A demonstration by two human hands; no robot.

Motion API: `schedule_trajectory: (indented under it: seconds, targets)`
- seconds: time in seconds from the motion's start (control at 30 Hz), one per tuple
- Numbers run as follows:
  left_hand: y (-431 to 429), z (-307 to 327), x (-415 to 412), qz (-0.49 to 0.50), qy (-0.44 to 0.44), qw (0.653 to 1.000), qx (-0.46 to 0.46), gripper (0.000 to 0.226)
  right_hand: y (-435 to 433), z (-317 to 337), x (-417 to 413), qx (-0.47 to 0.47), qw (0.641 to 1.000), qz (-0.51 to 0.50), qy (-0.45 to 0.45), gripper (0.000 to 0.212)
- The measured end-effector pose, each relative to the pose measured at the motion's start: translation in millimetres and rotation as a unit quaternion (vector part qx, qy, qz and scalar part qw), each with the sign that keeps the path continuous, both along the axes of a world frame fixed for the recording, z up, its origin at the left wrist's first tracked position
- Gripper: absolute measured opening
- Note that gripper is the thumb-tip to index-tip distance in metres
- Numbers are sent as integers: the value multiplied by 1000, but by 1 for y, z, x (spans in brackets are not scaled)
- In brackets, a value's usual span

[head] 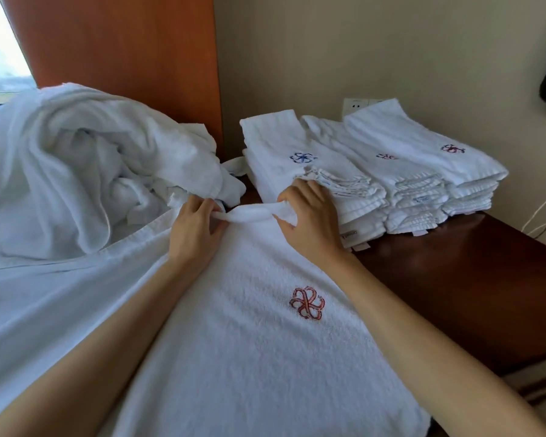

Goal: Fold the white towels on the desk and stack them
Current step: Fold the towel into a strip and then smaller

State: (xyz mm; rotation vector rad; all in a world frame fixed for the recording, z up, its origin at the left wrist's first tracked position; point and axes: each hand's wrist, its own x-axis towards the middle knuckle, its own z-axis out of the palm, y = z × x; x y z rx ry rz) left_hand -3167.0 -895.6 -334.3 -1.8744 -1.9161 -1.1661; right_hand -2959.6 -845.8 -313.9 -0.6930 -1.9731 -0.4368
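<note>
Step in hand: looks like the start of a fold on one towel (pixel 249 357), far edge being gathered up, nothing doubled over yet.
Towel: spread flat across the near part of the desk (pixel 454 279), red emblem (pixel 307 302) facing up, far edge bunched into a little roll between the two hands.
Left hand (pixel 196 230): fingers curled, pinching the left end of that bunched edge.
Right hand (pixel 309 222): fingers curled round the right end of it, right up against the nearer folded stack.
Folded stacks (pixel 391 178): two piles side by side at the back right of the desk, blue and red emblems on top.
Unfolded heap (pixel 85 171): big crumpled pile of white towels, back left.
Next move: I'd guess pull the edge taut and straight, then bring it toward the body so the corners meet evenly. Floppy terry, so both hands need to move together.
</note>
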Motion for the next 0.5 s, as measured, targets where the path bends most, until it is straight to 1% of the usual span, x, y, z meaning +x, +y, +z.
schedule_trajectory:
  seconds: [0.07, 0.13, 0.23, 0.3, 0.33, 0.4, 0.5]
  targets:
    - [4, -1, -2, -9, 10, 1000, 7, 13, 2, 5, 4, -26, 999, 24, -16, 26]
    - [5, 0, -3, -7, 14, 1000, 10, 13, 0, 12, 13, -97, 993, 59, -40, 31]
    - [-3, 4, 1, -5, 22, 1000, -3, 13, -13, 18, 29, -216, 967, 101, -94, 36]
    - [-13, 9, 6, 0, 62, 998, -27, 14, -22, 23, 42, -286, 944, 106, -124, 35]
    - [-21, 12, 8, 8, 88, 995, -34, 15, -26, 26, 50, -307, 937, 99, -134, 32]
    - [-40, 20, 12, 17, 129, 991, -24, 16, -31, 33, 65, -287, 946, 59, -137, 24]
    - [-76, 28, 24, 13, 188, 982, 2, 18, -37, 41, 85, -207, 974, -35, -85, 25]
